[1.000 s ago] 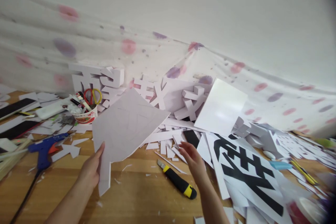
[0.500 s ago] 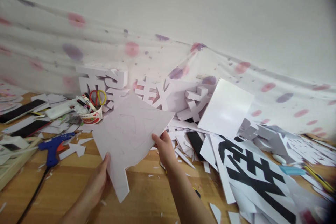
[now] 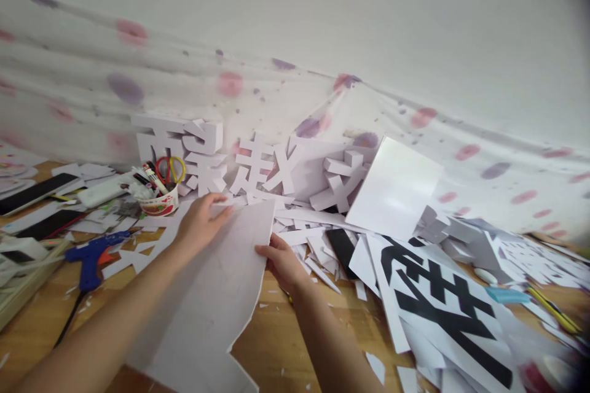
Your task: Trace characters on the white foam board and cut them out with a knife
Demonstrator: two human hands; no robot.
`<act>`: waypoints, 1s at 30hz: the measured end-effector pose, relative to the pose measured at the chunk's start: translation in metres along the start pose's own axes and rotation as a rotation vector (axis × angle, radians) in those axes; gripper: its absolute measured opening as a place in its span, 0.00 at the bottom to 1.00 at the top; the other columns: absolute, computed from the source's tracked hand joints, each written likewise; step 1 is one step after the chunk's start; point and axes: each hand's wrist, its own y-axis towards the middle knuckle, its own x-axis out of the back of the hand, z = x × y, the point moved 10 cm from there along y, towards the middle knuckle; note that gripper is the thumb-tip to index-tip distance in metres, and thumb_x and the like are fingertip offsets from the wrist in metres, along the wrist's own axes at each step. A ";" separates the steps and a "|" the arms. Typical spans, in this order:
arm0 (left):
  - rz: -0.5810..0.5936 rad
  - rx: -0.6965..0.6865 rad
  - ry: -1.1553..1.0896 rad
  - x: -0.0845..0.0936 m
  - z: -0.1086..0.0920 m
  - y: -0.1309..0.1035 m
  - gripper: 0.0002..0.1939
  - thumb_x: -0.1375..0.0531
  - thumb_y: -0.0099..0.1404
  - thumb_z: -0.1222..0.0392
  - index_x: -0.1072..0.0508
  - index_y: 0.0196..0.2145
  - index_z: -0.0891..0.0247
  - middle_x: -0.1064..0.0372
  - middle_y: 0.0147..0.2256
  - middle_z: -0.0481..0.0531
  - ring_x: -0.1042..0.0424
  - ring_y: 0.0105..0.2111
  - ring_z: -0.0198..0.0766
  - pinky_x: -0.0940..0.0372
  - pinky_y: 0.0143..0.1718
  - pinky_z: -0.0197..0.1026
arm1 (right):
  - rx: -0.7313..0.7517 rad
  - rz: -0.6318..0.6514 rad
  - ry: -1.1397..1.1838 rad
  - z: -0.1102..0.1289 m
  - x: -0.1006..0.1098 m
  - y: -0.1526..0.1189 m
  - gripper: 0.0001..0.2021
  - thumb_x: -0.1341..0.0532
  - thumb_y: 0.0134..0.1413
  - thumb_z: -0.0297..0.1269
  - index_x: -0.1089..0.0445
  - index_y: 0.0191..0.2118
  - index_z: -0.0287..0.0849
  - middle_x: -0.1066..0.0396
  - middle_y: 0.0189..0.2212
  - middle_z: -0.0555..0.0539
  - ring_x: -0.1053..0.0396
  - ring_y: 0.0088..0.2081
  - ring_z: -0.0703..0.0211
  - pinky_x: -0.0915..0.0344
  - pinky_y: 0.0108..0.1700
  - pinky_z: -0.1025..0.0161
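A large white board [image 3: 203, 301] with a notched lower right edge slants over the wooden table, with faint lines on its surface. My right hand [image 3: 282, 261] pinches its right edge between thumb and fingers. My left hand [image 3: 203, 224] is at the board's upper left, fingers apart and pointing right, over or against its surface; whether it touches is unclear. Behind the board stand white cut-out characters [image 3: 260, 166].
A cup of pens and scissors [image 3: 159, 201] and a blue glue gun [image 3: 90, 258] lie left. On the right are a leaning white panel [image 3: 394, 190], a sheet with black strokes [image 3: 442, 301], a yellow cutter [image 3: 553, 310] and paper scraps.
The board has turned and come lower and nearer. My left hand has released its lower left edge and moved up to its top. My right hand has shifted slightly left, still gripping.
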 end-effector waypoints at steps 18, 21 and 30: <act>0.305 0.152 0.239 -0.067 0.034 0.023 0.27 0.57 0.59 0.40 0.43 0.13 0.61 0.45 0.15 0.48 0.41 0.21 0.36 0.52 0.24 0.37 | -0.005 -0.322 -1.340 -0.033 0.133 -0.106 0.15 0.37 0.39 0.36 0.34 0.37 0.44 0.35 0.38 0.46 0.37 0.41 0.52 0.42 0.43 0.58; 0.310 0.159 0.246 -0.071 0.034 0.021 0.27 0.57 0.59 0.40 0.43 0.13 0.61 0.45 0.15 0.48 0.42 0.21 0.36 0.52 0.24 0.37 | -0.056 -0.365 -1.351 -0.051 0.143 -0.118 0.15 0.38 0.41 0.36 0.36 0.39 0.43 0.35 0.38 0.44 0.37 0.41 0.51 0.41 0.44 0.57; 0.343 0.171 0.203 -0.078 0.032 0.008 0.27 0.57 0.57 0.37 0.46 0.14 0.61 0.47 0.15 0.46 0.42 0.21 0.36 0.51 0.25 0.37 | 0.358 -0.393 -1.062 -0.015 0.093 -0.099 0.15 0.46 0.52 0.35 0.45 0.46 0.43 0.34 0.36 0.45 0.35 0.34 0.57 0.38 0.36 0.62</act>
